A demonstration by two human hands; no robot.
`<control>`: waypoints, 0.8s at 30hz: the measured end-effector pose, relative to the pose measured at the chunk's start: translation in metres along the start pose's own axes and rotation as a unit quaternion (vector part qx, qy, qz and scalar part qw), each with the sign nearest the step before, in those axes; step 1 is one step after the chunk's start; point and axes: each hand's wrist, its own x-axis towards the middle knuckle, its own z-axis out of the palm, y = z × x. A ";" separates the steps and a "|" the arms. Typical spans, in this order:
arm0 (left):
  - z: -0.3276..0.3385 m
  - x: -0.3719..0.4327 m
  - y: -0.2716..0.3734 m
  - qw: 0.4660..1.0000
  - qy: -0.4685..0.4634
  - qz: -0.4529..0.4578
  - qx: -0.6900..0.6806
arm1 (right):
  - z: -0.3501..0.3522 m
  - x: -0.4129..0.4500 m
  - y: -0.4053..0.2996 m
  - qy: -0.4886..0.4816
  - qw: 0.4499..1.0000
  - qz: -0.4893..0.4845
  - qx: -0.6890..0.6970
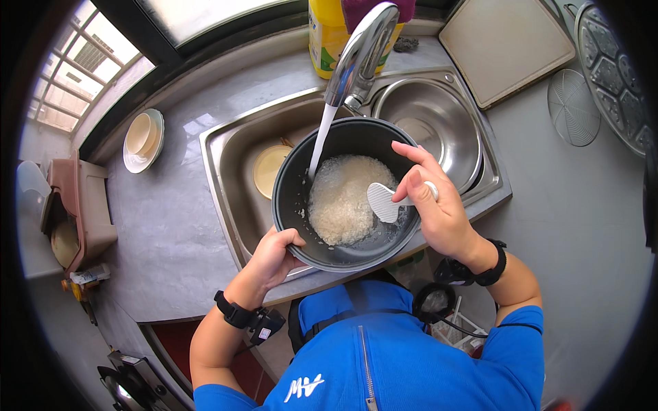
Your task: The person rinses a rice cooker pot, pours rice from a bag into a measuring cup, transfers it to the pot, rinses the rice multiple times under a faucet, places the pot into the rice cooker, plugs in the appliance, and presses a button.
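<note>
My left hand (275, 257) grips the near left rim of a dark rice cooker inner pot (354, 259), its thumb over the edge. In the pot lies white rice (342, 223) under cloudy water. A stream of water (323, 133) runs from the chrome faucet (354, 56) into the pot's left side. My right hand (434, 205) holds a white plastic rice paddle (383, 203) between thumb and fingers, above the right part of the rice. The paddle's textured blade points left; part of its handle is hidden by my fingers.
Beneath the pot is a stainless steel double sink (231, 205), with a cream dish (270, 169) in the left basin and a steel bowl (437, 123) in the right. A yellow jug (321, 41) stands behind the faucet. Stacked bowls (144, 141) sit left; a cutting board (506, 46) leans right.
</note>
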 end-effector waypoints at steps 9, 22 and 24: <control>-0.005 0.002 0.003 1.000 -0.011 -0.023 0.017 | 0.001 -0.004 -0.011 0.002 1.000 -0.004 -0.001; -0.020 0.052 -0.006 0.996 -0.073 0.045 -0.009 | 0.019 -0.020 -0.021 0.008 0.979 -0.141 -0.144; -0.026 0.045 -0.010 0.997 -0.054 0.057 -0.014 | 0.028 -0.026 -0.017 0.021 0.982 -0.149 -0.118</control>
